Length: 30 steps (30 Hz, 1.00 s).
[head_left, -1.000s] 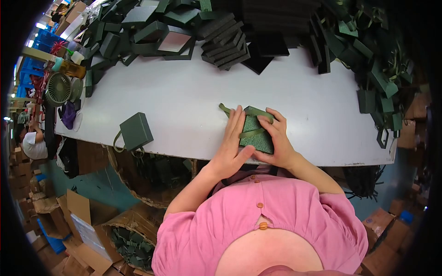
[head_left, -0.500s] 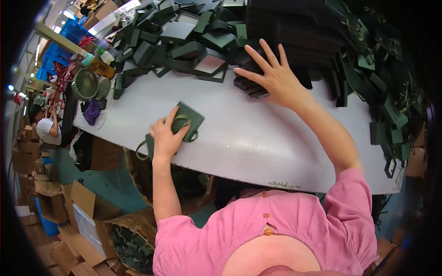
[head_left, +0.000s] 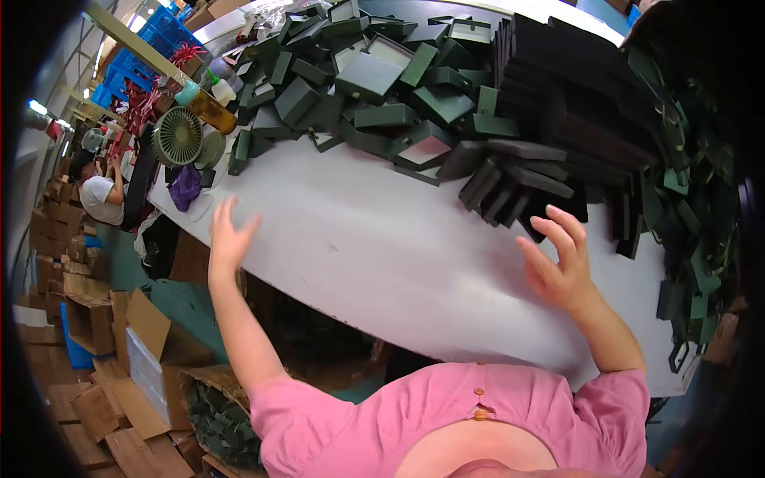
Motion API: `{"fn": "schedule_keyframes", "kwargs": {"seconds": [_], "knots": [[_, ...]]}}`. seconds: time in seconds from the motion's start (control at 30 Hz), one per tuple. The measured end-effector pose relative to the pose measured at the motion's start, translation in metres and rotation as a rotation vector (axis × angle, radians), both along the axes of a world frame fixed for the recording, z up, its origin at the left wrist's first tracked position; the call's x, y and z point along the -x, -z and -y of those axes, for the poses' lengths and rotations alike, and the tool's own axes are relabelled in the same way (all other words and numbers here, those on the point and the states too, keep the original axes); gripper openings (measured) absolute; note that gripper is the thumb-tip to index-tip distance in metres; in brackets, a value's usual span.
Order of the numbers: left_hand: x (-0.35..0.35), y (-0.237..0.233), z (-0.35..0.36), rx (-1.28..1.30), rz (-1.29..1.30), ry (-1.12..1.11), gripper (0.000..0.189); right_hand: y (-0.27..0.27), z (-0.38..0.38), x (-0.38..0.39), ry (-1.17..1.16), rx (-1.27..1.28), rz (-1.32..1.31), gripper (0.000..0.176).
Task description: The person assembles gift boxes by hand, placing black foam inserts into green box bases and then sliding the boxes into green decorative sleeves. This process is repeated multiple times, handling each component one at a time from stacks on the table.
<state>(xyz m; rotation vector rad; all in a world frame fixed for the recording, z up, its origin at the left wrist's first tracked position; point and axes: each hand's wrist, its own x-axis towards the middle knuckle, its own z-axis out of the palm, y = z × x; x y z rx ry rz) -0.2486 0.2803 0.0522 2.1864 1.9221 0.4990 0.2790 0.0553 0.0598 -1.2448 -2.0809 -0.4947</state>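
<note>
My left hand (head_left: 231, 235) is raised over the table's near-left edge, fingers apart and slightly blurred, with nothing in it. My right hand (head_left: 562, 267) hovers above the white table (head_left: 358, 231), its fingers spread and a little bent, holding nothing. Just beyond it lies a loose heap of flat black pieces (head_left: 510, 179), some tilted on edge. Tall stacks of similar black pieces (head_left: 574, 88) rise behind them. A large pile of dark green boxes (head_left: 370, 76), several with pale insides showing, covers the far side of the table.
Green boxes with ribbon loops (head_left: 693, 263) crowd the right edge. A small fan (head_left: 178, 135), an amber bottle (head_left: 209, 110) and a purple cloth (head_left: 185, 187) stand at the left. Below are cartons (head_left: 147, 327) and a sack of green pieces (head_left: 219, 422). Another person (head_left: 102, 195) sits far left.
My left hand has let go of the green ribboned box and moved left; that box is out of sight. My right hand has drawn back from the black pieces. The camera view has shifted.
</note>
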Motion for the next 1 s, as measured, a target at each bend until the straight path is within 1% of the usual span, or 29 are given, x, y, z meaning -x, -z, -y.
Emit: {"fn": "schedule_keyframes", "kwargs": {"seconds": [0.03,0.07,0.1,0.17,0.2,0.23,0.3,0.33,0.4,0.43,0.47,0.57,0.6,0.67,0.7,0.77,0.8,0.9,1.0], "knots": [[0.009,0.024,-0.059,-0.133,0.16,0.139,0.072,-0.006,-0.008,0.008,-0.021,-0.047,-0.012,0.047],[-0.004,0.029,-0.099,-0.172,0.207,0.074,0.074,-0.011,-0.016,0.01,0.004,0.04,-0.005,0.058],[-0.016,0.034,-0.134,-0.211,0.255,0.01,0.076,-0.021,-0.027,0.015,0.058,0.106,0.009,0.063],[-0.014,0.058,-0.209,-0.298,0.119,-0.061,0.083,-0.044,-0.053,0.027,0.183,0.236,0.033,0.075],[-0.017,0.063,-0.236,-0.262,0.088,-0.125,0.091,-0.047,-0.064,0.027,0.232,0.347,0.091,0.089],[-0.028,0.057,-0.248,-0.144,0.089,-0.199,0.098,-0.047,-0.073,0.028,0.264,0.405,0.125,0.091],[-0.024,0.087,-0.297,-0.057,0.089,-0.101,0.099,-0.035,-0.082,0.021,0.3,0.572,0.244,0.092],[-0.041,0.074,-0.285,-0.007,0.091,-0.088,0.098,-0.033,-0.083,0.022,0.328,0.602,0.327,0.088],[-0.065,0.045,-0.242,0.101,0.088,-0.068,0.095,-0.035,-0.08,0.022,0.313,0.632,0.389,0.083],[-0.074,0.041,-0.22,0.09,0.104,-0.048,0.094,-0.035,-0.076,0.02,0.302,0.647,0.417,0.08],[-0.081,0.038,-0.196,0.075,0.119,-0.028,0.092,-0.024,-0.07,0.014,0.277,0.538,0.433,0.073],[-0.1,0.049,-0.121,-0.034,0.22,-0.024,0.088,-0.002,-0.04,-0.001,0.173,0.405,0.313,0.06],[-0.105,0.052,-0.097,-0.027,0.234,0.001,0.087,0.003,-0.029,-0.004,0.175,0.354,0.256,0.056],[-0.127,0.057,-0.042,-0.095,0.16,-0.028,0.087,0.012,-0.008,-0.011,0.189,0.249,0.141,0.049],[-0.137,0.058,-0.02,-0.135,0.13,-0.038,0.087,0.018,0.001,-0.016,0.202,0.2,0.126,0.045],[-0.152,0.073,0.016,-0.205,0.257,0.055,0.087,0.036,0.018,-0.03,0.226,0.098,0.104,0.039],[-0.16,0.078,0.031,-0.24,0.322,0.104,0.087,0.047,0.027,-0.037,0.235,0.071,0.047,0.038],[-0.19,0.077,0.071,-0.248,0.559,0.175,0.088,0.058,0.046,-0.051,0.296,-0.018,-0.017,0.037],[-0.222,0.079,0.103,-0.131,0.817,0.276,0.083,0.058,0.063,-0.049,0.362,-0.081,-0.013,0.039]]}}
